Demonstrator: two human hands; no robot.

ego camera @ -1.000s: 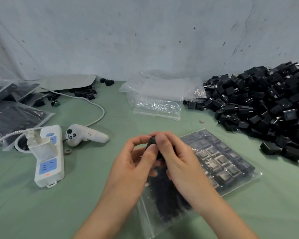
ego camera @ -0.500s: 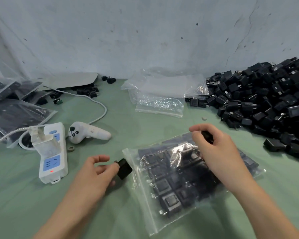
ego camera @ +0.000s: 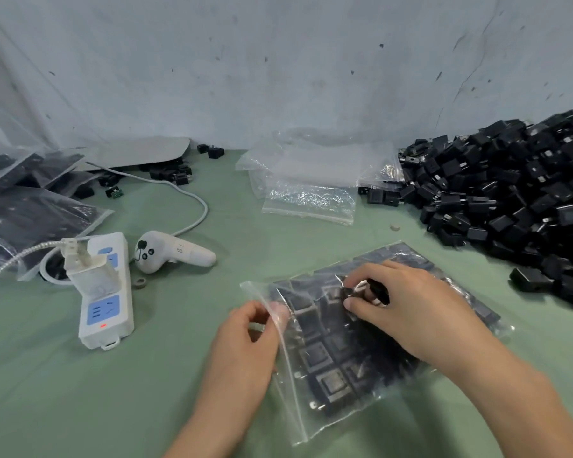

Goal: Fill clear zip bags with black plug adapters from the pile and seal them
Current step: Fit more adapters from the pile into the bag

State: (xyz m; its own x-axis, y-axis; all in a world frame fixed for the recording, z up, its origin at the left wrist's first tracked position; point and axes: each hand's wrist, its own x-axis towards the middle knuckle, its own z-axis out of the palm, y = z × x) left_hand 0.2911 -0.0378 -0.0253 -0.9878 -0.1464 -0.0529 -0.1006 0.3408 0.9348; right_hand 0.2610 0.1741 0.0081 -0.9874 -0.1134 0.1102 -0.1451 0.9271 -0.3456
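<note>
**A:** What takes up the most room?

**B:** A matte green cloth [ego camera: 166, 391] over the table. Next is the pile of black plug adapters [ego camera: 526, 200] at the right, blocky hard-plastic cubes with small metal prongs. The right edge of the frame cuts the pile off.

**A:** And the bag being filled?

**B:** The clear zip bag [ego camera: 331, 385] lies flat at lower centre. It is glossy and creased, with square adapters in rows inside. Filled bags [ego camera: 30, 216] overlap at the left edge, partly out of frame. Crinkled empty zip bags [ego camera: 311, 190] are stacked at upper centre.

**A:** Anything else?

**B:** A white power strip [ego camera: 108, 309] with blue sockets and a rounded white controller [ego camera: 172, 251], both smooth plastic, at centre left.

**A:** The hands?

**B:** The left hand [ego camera: 245, 345] pinches the bag's open edge between thumb and fingers. The right hand [ego camera: 420, 312] holds a black plug adapter [ego camera: 377, 290] in its fingertips over the bag's upper half.

**A:** Is that one inside the film?

**B:** I cannot tell; glare and blur cover the fingertips, and the hand hides much of it.
</note>
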